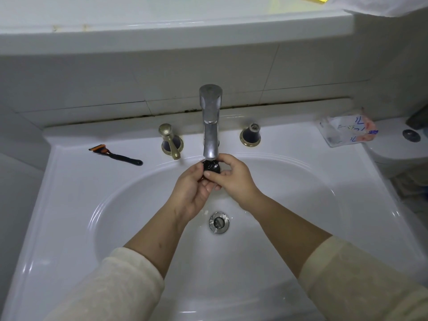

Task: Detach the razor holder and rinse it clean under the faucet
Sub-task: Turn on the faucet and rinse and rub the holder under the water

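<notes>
- Small black plastic razor holder (pixel 211 169) held directly under spout of brushed-metal faucet (pixel 210 126), above white ceramic sink (pixel 129 205).
- Left hand (pixel 193 191) cups it from below, fingers curled.
- Right hand (pixel 231 179) pinches its right side.
- Orange-and-black razor (pixel 114 154) lies on sink ledge, left, well apart.

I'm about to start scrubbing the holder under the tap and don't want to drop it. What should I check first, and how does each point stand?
1. Holder held by both hands, left hand and right hand: ok.
2. Holder right below the faucet spout: ok.
3. Water running: cannot tell, no clear stream shows.
4. Drain closed against a drop: cannot tell.
5. Razor parked on the sink rim, away from the hands: ok.
6. Sleeves pulled back from the wrists: ok.
</notes>
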Tool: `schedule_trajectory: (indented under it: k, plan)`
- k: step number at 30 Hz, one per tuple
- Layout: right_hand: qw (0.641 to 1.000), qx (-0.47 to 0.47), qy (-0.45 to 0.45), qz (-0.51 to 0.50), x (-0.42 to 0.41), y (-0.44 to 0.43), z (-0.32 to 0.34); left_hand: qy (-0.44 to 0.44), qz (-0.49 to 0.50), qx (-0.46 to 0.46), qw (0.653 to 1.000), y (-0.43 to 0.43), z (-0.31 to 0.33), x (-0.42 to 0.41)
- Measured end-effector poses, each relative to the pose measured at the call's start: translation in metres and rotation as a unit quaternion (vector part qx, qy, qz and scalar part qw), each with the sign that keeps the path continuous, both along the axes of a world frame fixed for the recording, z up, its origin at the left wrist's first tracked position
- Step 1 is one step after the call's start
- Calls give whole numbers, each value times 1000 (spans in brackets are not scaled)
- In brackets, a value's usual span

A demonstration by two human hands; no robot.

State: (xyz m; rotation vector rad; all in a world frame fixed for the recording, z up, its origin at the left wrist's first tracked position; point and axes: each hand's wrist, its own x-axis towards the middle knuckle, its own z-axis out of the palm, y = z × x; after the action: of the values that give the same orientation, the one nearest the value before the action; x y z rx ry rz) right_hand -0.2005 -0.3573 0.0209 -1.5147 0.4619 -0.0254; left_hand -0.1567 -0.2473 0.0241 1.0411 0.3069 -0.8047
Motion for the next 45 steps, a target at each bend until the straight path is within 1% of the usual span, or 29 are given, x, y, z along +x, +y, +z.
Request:
schedule_trajectory:
  k: [5, 10, 15, 19, 25, 27, 35, 41, 45]
  plan:
    - [999, -10, 15, -43, 6, 3, -2, -4, 17, -3, 1000, 0, -5, -5]
    - [997, -6, 57, -58, 12, 2, -3, -37, 1, 57, 998, 1, -9, -5]
    - [987, 100, 102, -70, 14, -2, -9, -88, -20, 129, 987, 2, -9, 2]
    - [968, 196, 128, -96, 13, 0, -12, -105, -30, 182, 977, -3, -6, 10]
    - [934, 309, 131, -120, 13, 5, -13, -127, -63, 206, 968, -5, 3, 16]
    - [926, 331, 130, -126, 12, 5, -11, -130, -67, 221, 964, -4, 1, 19]
    - [910, 368, 125, -144, -2, 1, -12, -155, -125, 180, 963, -5, 4, 13]
    - [911, 377, 107, -129, -5, -4, -11, -149, -107, 157, 970, -3, 1, 13]
    - [927, 341, 110, -113, 0, -3, -9, -113, -69, 136, 982, 0, -4, 15]
